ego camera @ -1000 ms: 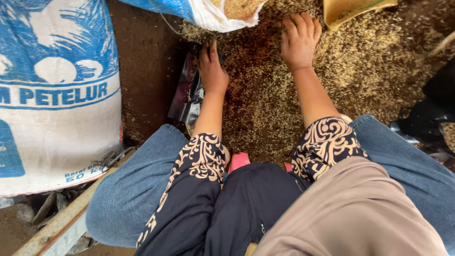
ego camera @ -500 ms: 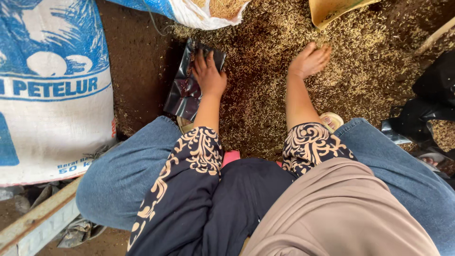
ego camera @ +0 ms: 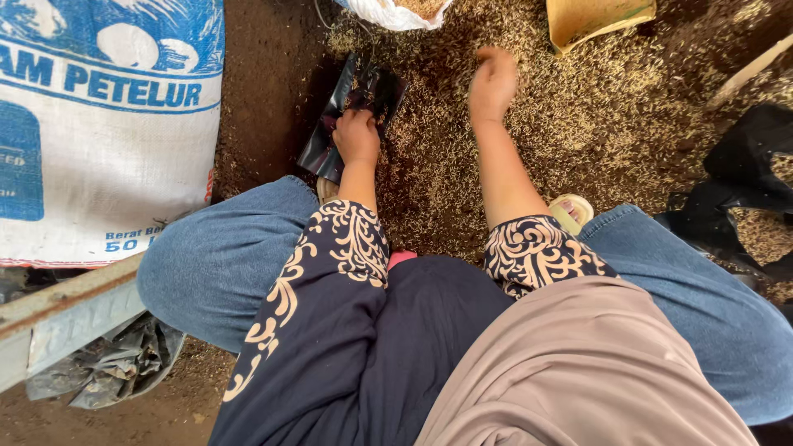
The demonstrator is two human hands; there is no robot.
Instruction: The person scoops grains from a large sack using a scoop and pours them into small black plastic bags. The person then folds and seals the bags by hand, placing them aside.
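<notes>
My left hand (ego camera: 357,136) is clamped on the small black bag (ego camera: 353,111) lying on the ground by the heap's left edge, my right hand (ego camera: 493,83) cupped in the husks (ego camera: 628,124), with the bag seemingly nearly empty and most husks unscooped.

Bag (ego camera: 351,116) left of husk heap (ego camera: 595,124)

Dark navy top, short sleeves with cream scroll pattern at cuffs and down left side. Blue denim trousers (ego camera: 223,256). Taupe headscarf (ego camera: 578,363) draped over front. Pale sandal (ego camera: 572,211) on foot. Both forearms bare.
</notes>
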